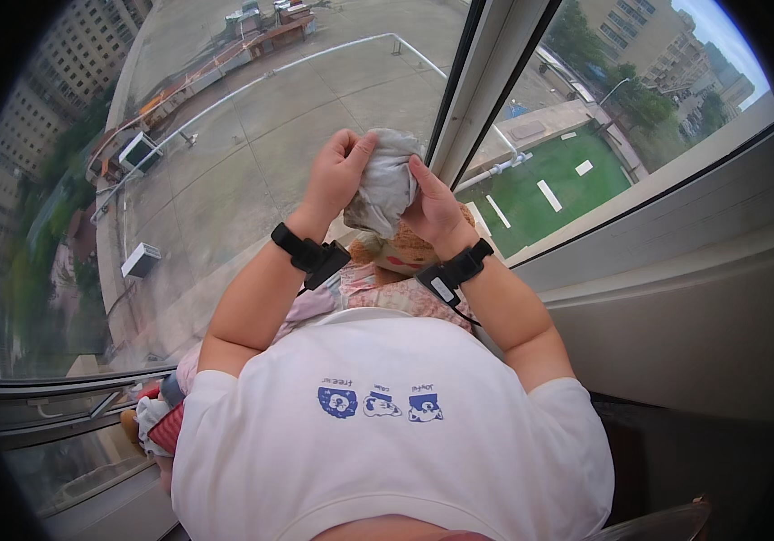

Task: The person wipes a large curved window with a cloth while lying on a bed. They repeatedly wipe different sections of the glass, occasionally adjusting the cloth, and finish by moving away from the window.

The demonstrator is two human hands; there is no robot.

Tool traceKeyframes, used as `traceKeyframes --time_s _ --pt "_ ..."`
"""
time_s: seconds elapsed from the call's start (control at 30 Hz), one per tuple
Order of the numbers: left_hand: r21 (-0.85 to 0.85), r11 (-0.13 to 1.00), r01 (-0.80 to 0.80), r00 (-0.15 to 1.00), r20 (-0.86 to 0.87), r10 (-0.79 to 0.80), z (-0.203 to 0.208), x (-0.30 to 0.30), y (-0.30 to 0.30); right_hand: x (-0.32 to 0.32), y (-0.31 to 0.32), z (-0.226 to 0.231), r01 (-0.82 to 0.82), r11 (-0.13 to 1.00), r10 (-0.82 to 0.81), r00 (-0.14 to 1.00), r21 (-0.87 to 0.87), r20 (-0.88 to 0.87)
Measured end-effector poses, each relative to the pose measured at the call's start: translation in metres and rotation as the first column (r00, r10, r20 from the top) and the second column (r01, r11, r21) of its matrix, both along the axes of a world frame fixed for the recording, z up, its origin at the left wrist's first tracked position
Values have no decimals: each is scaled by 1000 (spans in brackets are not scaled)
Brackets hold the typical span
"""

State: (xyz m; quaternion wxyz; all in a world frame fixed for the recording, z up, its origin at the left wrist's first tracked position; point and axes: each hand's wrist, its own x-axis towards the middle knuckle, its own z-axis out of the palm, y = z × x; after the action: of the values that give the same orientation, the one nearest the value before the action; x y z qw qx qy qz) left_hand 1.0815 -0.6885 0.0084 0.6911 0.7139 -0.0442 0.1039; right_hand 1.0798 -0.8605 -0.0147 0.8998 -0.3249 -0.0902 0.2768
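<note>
A crumpled pale grey cloth point(382, 185) is held up between my two hands in front of the window. My left hand point(340, 174) is closed on its upper left edge, thumb on the near side. My right hand point(434, 209) grips its right edge, with the thumb pressed on the fabric and the other fingers partly hidden. Below the cloth, close to my right hand, sits a light brown plush toy point(405, 252), partly covered by the cloth and my right wrist. Each of my wrists wears a black strap with a small black box.
Window glass point(252, 171) spans the far side and left, with a rooftop beyond it. A pale window frame point(479, 77) rises behind my right hand. Pink patterned fabric point(378, 296) lies under the toy. Several stuffed items, including a red striped piece point(167, 429), lie at lower left.
</note>
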Motion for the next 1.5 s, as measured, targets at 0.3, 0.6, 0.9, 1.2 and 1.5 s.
traceKeyframes --time_s 0.3,0.6,0.9,1.2,1.5 --pt "441 891 -109 955 294 -29 6 -22 -12 15 -15 -1 245 968 -244 969 -60 32" --pt "309 895 323 938 20 -346 3 -15 -9 6 -20 5 228 973 -228 973 37 -28" --pt "127 950 286 951 86 -298 -7 -7 -19 8 -15 -17 -12 973 -16 993 229 119" --pt "513 754 -410 886 419 197 3 -40 39 68 25 55 393 897 -427 890 204 162" --pt "426 633 -646 752 496 434 8 -104 107 202 58 202 872 191 -741 -172 450 649"
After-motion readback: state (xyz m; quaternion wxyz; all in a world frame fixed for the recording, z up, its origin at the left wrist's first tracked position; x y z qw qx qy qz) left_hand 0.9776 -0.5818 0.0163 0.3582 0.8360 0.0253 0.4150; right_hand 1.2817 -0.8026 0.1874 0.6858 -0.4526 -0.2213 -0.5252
